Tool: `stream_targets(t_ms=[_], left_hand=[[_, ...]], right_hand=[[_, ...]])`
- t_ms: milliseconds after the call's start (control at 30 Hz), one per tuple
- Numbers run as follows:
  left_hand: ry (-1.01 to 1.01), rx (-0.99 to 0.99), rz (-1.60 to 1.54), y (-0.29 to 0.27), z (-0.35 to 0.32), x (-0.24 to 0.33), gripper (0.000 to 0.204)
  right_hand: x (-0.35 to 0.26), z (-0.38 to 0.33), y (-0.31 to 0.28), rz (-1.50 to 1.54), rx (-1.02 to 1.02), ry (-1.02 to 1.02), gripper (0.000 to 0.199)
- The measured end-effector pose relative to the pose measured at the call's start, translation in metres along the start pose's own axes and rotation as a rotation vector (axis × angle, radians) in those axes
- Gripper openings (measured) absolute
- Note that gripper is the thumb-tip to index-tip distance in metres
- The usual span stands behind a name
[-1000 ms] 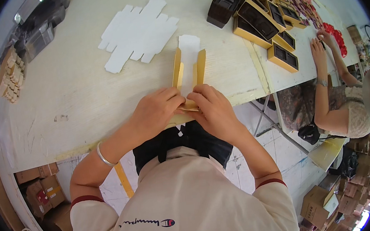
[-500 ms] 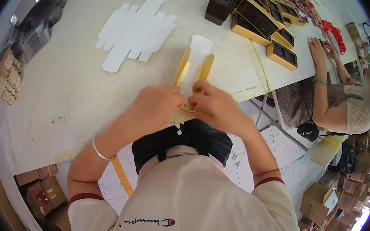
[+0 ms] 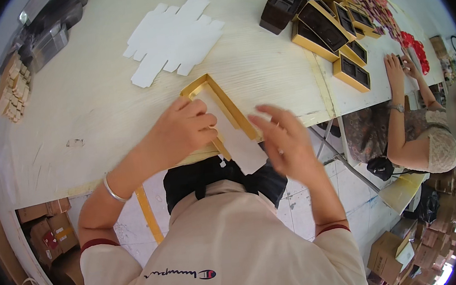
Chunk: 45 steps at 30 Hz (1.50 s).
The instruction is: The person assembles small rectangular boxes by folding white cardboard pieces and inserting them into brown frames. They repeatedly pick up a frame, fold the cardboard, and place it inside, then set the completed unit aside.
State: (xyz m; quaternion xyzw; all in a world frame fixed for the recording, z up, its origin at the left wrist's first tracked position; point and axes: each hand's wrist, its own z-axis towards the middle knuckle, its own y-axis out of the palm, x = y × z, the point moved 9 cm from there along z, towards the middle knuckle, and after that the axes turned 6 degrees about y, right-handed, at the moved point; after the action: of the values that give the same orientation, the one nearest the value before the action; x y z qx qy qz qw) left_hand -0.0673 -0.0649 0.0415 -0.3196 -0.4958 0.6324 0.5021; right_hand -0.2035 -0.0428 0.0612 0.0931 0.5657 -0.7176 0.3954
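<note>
A partly folded gold cardboard box (image 3: 230, 111) lies at the table's near edge. Its far end and right side stand up as gold walls, and a white flap sticks out past the edge toward my lap. My left hand (image 3: 180, 129) grips the box's left wall, fingers curled over it. Just right of the box, my right hand (image 3: 287, 139) is off the cardboard with its fingers spread, slightly blurred. Beyond the box lies a stack of flat white box blanks (image 3: 174, 38).
Gold boxes with black inserts (image 3: 352, 73) are heaped at the far right, beside a stack of black trays (image 3: 282, 8). Wooden pieces (image 3: 13, 89) and clear plastic covers (image 3: 51, 47) sit far left. A co-worker's hands (image 3: 395, 68) work at the right, near red items (image 3: 415, 50).
The box has turned round, its walled end now away from me and its white flap toward me. My right hand has let go and moved right; my left hand keeps hold.
</note>
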Motion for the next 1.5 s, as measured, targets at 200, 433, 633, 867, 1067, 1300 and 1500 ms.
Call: stream_targets(t_ms=[200, 433, 633, 867, 1067, 1300, 1500], left_hand=[[-0.006, 0.026, -0.002, -0.007, -0.006, -0.005, 0.016], [-0.130, 0.070, -0.303, 0.008, -0.022, -0.013, 0.021], [-0.196, 0.087, -0.361, 0.006, -0.017, -0.021, 0.028], [-0.471, 0.135, -0.349, 0.023, -0.009, -0.019, 0.024], [-0.500, 0.173, -0.422, 0.027, -0.013, -0.019, 0.008], [-0.587, 0.093, -0.584, 0.033, -0.015, -0.023, 0.004], [-0.540, 0.075, -0.964, 0.026, -0.010, -0.023, 0.033]], right_hand=[[0.009, -0.004, 0.036, -0.099, -0.207, -0.281, 0.041], [-0.002, 0.019, 0.052, 0.020, -0.331, -0.318, 0.030], [0.006, 0.030, 0.059, 0.056, -0.254, -0.270, 0.026], [0.007, 0.032, 0.069, 0.099, -0.207, -0.028, 0.020], [0.007, 0.019, 0.064, 0.240, -0.342, 0.098, 0.039], [-0.013, -0.006, 0.046, -0.056, -0.261, -0.274, 0.056], [0.004, -0.008, 0.054, 0.219, -0.060, -0.332, 0.044]])
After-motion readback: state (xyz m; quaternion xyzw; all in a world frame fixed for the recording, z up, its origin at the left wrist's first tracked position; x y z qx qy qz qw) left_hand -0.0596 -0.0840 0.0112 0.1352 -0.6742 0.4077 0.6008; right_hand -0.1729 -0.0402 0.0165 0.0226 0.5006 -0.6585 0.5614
